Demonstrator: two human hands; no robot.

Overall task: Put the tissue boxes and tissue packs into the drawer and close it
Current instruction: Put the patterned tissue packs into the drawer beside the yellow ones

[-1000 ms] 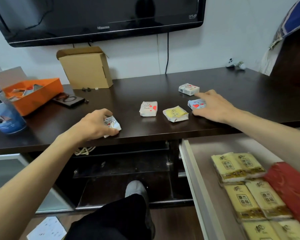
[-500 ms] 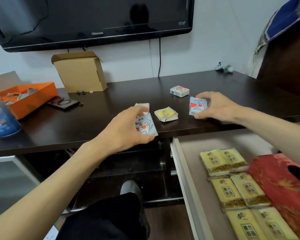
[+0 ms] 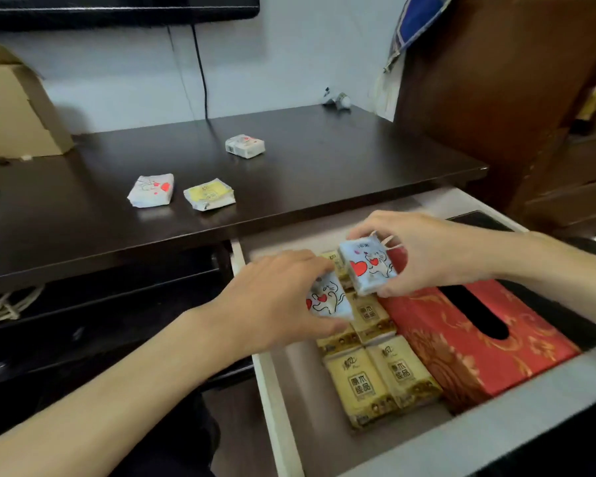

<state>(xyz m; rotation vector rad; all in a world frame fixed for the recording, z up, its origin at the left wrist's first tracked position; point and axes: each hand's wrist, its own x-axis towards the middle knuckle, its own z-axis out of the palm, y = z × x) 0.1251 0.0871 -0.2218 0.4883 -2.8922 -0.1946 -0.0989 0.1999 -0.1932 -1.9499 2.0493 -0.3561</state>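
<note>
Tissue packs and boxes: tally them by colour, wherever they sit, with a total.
Blue cat packs: 2, one in the left hand at, one in the right hand at.
White packs on the table: 2.
Yellow pack on the table: 1.
Yellow packs showing in the drawer: 5, others may be hidden.
Red box: 1.
Total: 11.

Over the open drawer (image 3: 272,390), the left hand (image 3: 276,304) and the right hand (image 3: 427,253) each pinch a blue pack (image 3: 329,299) (image 3: 369,265). Yellow packs (image 3: 379,380) lie in the drawer beside a red box (image 3: 461,342). Three packs (image 3: 151,190) (image 3: 209,194) (image 3: 245,145) lie on the dark tabletop (image 3: 324,173).
</note>
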